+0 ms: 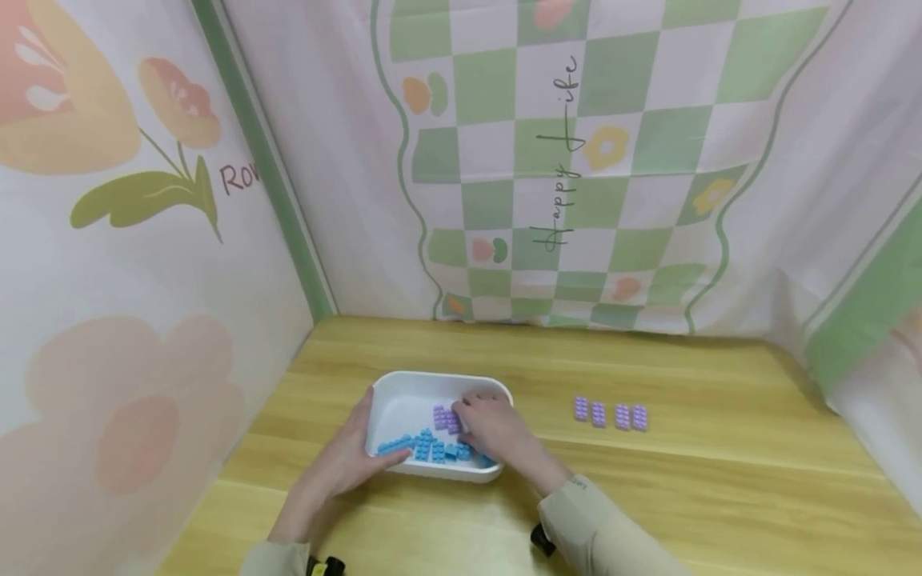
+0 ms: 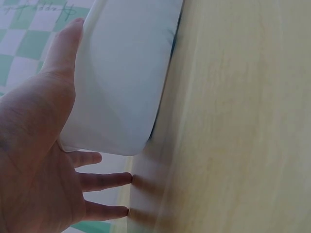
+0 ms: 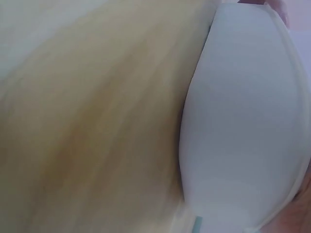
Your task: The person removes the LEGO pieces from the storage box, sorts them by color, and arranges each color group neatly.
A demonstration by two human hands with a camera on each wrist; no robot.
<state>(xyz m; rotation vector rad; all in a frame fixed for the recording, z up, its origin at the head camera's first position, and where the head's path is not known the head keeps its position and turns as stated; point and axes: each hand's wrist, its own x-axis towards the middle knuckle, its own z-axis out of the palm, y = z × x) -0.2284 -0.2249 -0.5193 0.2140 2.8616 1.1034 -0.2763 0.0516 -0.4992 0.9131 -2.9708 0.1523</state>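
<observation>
I saw the left hand (image 1: 347, 450) at the left end of the white tray (image 1: 403, 398), its fingers straight and spread apart, its thumb over the near rim. The right hand (image 1: 499, 428) reached inside at the other end, fingers bent beside the purple bricks (image 1: 440, 418); its fingertips were hidden from me, so I could not tell whether they pinched 1. Blue bricks (image 1: 423, 448) lay mostly along the tray's near side. To the right, well apart from the tray, I counted 4 more purple bricks (image 1: 599, 414) in a row on the wooden table (image 1: 720, 488).
</observation>
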